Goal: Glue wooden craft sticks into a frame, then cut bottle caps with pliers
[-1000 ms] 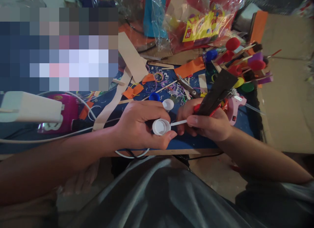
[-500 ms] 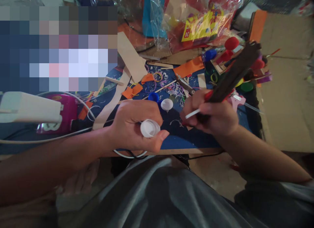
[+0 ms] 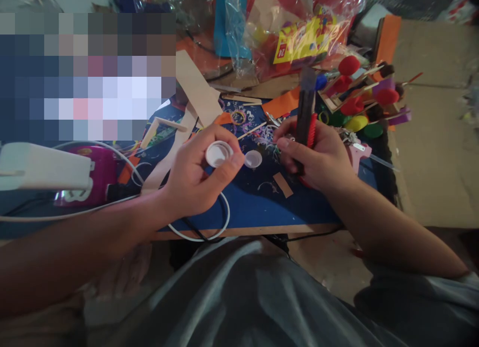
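Observation:
My left hand (image 3: 202, 170) pinches a white bottle cap (image 3: 217, 154) between thumb and fingers, its hollow side facing me. Just right of my left fingertips, a second white cap (image 3: 253, 159) lies on the blue tabletop. My right hand (image 3: 318, 155) is wrapped round a black-and-red utility knife (image 3: 307, 100), held upright with its dark body rising above the fist. Its blade is not clearly visible. Between the hands, a small tan strip (image 3: 283, 185) rests on the table.
A pink glue gun (image 3: 359, 155) lies beyond my right hand, near a wooden model with coloured discs (image 3: 350, 105). Scraps and sticks litter the middle. A magenta power socket (image 3: 88, 172) with a white plug (image 3: 45, 165) and a looping cable (image 3: 227, 212) are at left.
My left hand has lifted away with the cap, turning its fingers upward and covering the blue caps. My right hand has tipped the knife from slanting right to nearly upright, uncovering the tan strip.

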### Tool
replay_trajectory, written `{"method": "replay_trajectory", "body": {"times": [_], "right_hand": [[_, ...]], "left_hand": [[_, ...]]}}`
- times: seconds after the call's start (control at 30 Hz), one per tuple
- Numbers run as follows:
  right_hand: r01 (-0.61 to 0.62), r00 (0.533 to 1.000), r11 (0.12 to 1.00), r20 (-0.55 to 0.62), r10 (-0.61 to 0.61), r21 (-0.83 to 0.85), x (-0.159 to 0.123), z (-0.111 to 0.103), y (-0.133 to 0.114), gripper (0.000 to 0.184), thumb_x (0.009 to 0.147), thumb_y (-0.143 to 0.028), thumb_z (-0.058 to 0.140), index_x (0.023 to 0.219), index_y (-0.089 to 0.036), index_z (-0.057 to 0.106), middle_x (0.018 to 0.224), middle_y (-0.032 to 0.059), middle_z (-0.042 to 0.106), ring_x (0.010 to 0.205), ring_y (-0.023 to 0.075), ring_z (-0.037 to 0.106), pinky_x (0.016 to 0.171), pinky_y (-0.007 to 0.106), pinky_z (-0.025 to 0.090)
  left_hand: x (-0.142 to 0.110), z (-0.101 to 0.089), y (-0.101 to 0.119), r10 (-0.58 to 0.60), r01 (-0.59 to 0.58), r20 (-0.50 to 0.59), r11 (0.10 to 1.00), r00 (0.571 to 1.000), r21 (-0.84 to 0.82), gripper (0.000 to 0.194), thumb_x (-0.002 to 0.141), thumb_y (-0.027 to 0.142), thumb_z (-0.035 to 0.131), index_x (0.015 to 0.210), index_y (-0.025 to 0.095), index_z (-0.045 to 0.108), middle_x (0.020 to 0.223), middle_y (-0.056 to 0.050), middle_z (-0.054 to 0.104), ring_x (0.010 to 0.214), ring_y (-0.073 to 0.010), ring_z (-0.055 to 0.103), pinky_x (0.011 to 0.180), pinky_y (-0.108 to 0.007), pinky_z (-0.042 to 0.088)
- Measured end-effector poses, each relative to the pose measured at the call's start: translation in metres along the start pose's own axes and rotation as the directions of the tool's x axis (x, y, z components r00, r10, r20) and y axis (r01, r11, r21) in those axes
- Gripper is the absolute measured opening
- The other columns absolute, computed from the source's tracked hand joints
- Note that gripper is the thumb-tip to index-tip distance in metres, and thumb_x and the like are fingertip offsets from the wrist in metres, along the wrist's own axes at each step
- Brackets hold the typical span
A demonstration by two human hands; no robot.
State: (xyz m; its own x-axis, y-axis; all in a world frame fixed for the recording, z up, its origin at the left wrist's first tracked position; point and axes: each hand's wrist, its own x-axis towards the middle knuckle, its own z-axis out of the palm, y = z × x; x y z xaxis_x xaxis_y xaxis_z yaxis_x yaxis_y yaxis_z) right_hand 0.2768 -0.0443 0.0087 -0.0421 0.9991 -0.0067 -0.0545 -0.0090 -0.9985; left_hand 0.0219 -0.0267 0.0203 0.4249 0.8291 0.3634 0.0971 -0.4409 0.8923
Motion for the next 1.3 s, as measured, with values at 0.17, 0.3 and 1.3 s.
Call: {"method": "replay_trajectory", "body": {"times": [0.17, 0.3, 1.3], "right_hand": [[-0.007, 0.998, 0.996, 0.066, 0.013, -0.092, 0.001, -0.004, 0.0, 0.024, 0.098, -0.041, 0.091, 0.115, -0.025, 0.084, 0.119, 0.0058, 0.085, 0.048, 0.0071, 0.049, 0.039, 0.028, 0.035], [0.046, 0.994, 0.972, 0.109, -0.021, -0.229, 0.0, -0.004, -0.004, 0.034, 0.089, -0.041, 0.099, 0.116, -0.025, 0.086, 0.127, 0.0074, 0.086, 0.062, 0.0118, 0.059, 0.048, 0.028, 0.045], [0.157, 0.979, 0.94, 0.175, -0.107, -0.304, -0.006, 0.003, -0.008, 0.043, 0.08, -0.045, 0.107, 0.107, -0.024, 0.082, 0.066, -0.0075, 0.057, 0.053, 0.0107, 0.045, 0.049, 0.029, 0.033]], "left_hand": [[-0.003, 0.001, -0.014, -0.036, 0.018, -0.07, 0.971, 0.997, -0.237, 0.033, 0.111, 0.057, 0.065, 0.105, 0.026, 0.072, 0.082, -0.001, 0.057, 0.068, -0.0166, 0.051, 0.061, -0.036, 0.039], [-0.003, -0.004, -0.012, 0.042, -0.044, 0.086, 0.999, 0.995, 0.022, 0.037, 0.116, 0.057, 0.058, 0.11, 0.024, 0.074, 0.078, -0.001, 0.064, 0.064, -0.016, 0.052, 0.059, -0.035, 0.037], [-0.001, -0.003, -0.008, -0.121, -0.122, 0.356, 0.799, 0.927, 0.589, 0.054, 0.097, 0.072, 0.084, 0.103, 0.018, 0.081, 0.089, -0.007, 0.079, 0.089, -0.0289, 0.075, 0.084, -0.041, 0.048]]}}
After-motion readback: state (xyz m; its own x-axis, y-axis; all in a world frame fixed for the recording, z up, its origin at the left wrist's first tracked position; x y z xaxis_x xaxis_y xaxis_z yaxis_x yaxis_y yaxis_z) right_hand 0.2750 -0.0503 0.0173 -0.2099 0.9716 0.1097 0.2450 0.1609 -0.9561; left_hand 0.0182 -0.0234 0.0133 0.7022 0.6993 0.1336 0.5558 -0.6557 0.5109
